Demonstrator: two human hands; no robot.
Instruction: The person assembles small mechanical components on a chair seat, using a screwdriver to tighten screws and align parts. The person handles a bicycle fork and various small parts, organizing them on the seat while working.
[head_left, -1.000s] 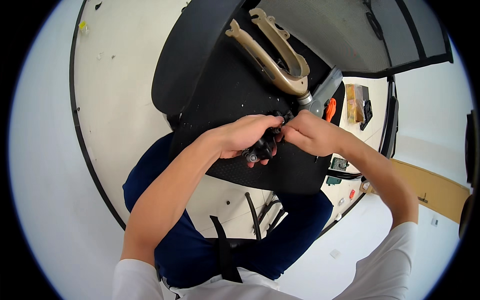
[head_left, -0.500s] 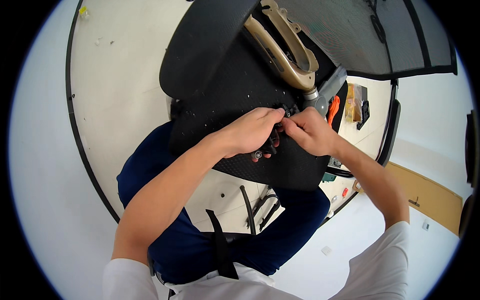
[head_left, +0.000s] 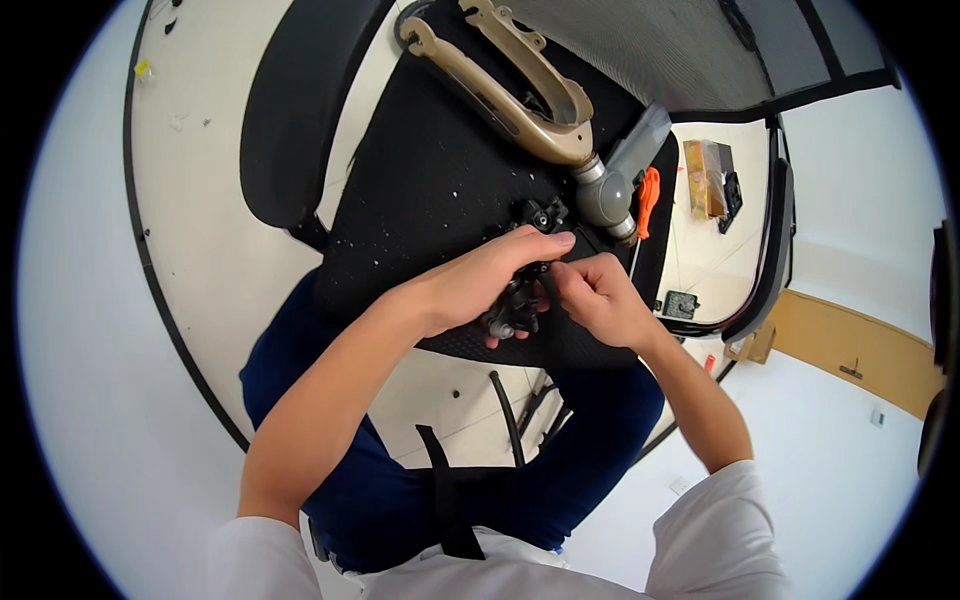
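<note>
My left hand [head_left: 488,272] wraps round a black mechanical part [head_left: 515,306] with several bolts and jointed pieces; its exact kind cannot be made out. The upper end of the part shows past my fingers, and its middle is hidden by my hand. My right hand [head_left: 603,297] is closed in a pinch against the part's right side. What its fingertips hold, if anything, is hidden. Both hands are over the front of a black chair seat [head_left: 400,190]. Beyond them lies a gold fork [head_left: 540,135] with a grey rounded joint [head_left: 604,197] at its near end.
Right of the joint lies an orange-handled tool [head_left: 649,200]. A black armrest [head_left: 300,110] rises at the left and a mesh backrest [head_left: 640,50] stands at the back. On the floor at right are a yellow box [head_left: 704,178] and a small dark tray [head_left: 681,305].
My view has shifted, so the chair and fork sit further left. My right hand has moved down along the black part, and more of the part's upper end now shows.
</note>
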